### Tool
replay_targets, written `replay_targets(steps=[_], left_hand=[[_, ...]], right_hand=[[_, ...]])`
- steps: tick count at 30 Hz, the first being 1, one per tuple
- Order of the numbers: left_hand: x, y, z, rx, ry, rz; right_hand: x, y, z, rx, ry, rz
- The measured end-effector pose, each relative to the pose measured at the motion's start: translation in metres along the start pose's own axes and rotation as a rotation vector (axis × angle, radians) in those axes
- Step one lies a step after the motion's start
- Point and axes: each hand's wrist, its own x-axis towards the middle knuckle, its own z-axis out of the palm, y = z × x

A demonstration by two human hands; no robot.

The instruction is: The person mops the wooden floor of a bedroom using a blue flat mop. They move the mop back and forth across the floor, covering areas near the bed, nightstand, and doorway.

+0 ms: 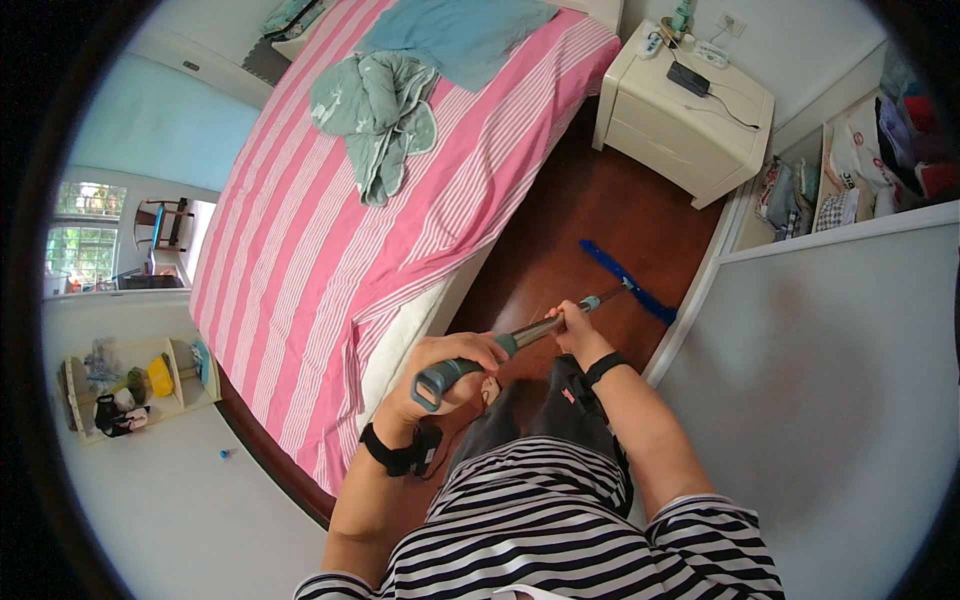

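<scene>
A flat mop with a metal handle slants away from me, and its long blue mop head rests on the reddish-brown floor. My left hand is closed round the upper end of the handle, by the grey grip with its loop. Farther down the handle, my right hand grips the pole just above a grey-green joint. The right end of the mop head lies close to the base of the sliding-door wardrobe.
To the left stands a bed with a pink striped sheet, a crumpled green cloth and a blue pillow. A cream nightstand is ahead, near the wardrobe's frosted door. A wall shelf hangs at far left.
</scene>
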Motion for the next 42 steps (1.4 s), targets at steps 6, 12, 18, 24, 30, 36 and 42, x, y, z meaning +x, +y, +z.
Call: replay_targets(steps=[6,12,18,24,30,36,42], left_hand=[[-0.087,-0.017,-0.027,-0.030,0.057,-0.007],[-0.198,-0.028,-0.065,0.011,0.236,-0.091],[-0.277,0.002,-0.098,0.088,0.509,-0.188],[-0.314,0.026,-0.093,0.129,0.638,-0.226],[-0.309,0.024,-0.081,0.205,0.543,-0.163],[-0.265,0.023,-0.056,0.178,0.403,-0.207],[-0.190,0.003,-0.017,0.116,0.115,-0.090]], right_hand=[[0.005,0.058,0.018,-0.118,0.165,0.077],[0.024,0.163,0.045,-0.351,0.207,0.088],[0.028,0.266,0.109,-0.720,0.197,0.198],[-0.010,0.300,0.144,-0.762,0.101,0.262],[-0.029,0.282,0.136,-0.718,0.090,0.307],[-0.025,0.235,0.076,-0.611,0.026,0.131],[-0.011,0.160,-0.017,-0.511,0.010,-0.014]])
